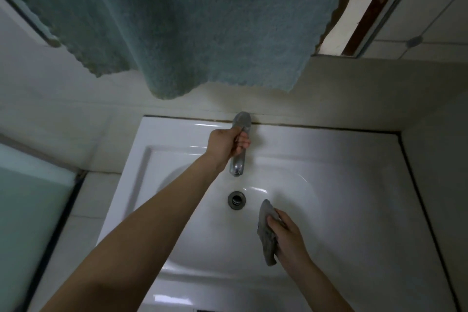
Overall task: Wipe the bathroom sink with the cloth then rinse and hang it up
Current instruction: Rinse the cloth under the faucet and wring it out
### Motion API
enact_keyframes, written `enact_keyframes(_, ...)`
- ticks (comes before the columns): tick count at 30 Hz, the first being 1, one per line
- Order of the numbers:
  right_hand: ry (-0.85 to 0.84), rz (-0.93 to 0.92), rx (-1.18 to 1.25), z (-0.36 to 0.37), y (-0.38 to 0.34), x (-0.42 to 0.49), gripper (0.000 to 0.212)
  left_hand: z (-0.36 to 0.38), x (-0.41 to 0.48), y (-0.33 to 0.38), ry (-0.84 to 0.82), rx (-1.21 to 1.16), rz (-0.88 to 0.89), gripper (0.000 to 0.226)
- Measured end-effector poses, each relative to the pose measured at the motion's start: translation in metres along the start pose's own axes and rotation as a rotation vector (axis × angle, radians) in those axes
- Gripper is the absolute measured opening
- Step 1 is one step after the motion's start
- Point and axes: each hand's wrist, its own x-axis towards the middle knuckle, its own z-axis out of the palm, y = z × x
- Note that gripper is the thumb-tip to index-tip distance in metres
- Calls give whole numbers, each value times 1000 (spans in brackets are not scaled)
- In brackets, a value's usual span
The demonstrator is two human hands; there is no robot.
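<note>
The left hand [226, 143] reaches to the back edge of the white sink [342, 159], fingers wrapped around the chrome faucet [236, 167] near its handle. The right hand [288, 238] hangs over the basin toward the front right, fingers and thumb pinched on a crumpled grey cloth [267, 230] — its upper end points at the drain [236, 199], just beside it. A blue-green towel [190, 20] hangs above the sink's back edge, against the wall.
</note>
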Motion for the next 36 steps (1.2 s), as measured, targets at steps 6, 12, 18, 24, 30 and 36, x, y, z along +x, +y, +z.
enact_keyframes(6,6,19,-53,34,-5,14,15,0,5,19,-70,103,-61,26)
enact_keyframes(12,1,68,43,83,-20,50,18,-36,9,17,-125,259,-15,44)
enact_keyframes(18,38,174,110,112,-15,80,25,-95,22,-69,-42,354,-97,28)
enact_keyframes(24,104,107,111,122,-5,80,14,-93,26,-141,-156,42,-490,46)
enact_keyframes(30,200,-248,-258,103,-3,87,17,-69,29,-158,-206,-84,-335,38)
enact_keyframes(36,202,-224,-288,59,-3,96,23,-72,32,-161,6,422,15,14)
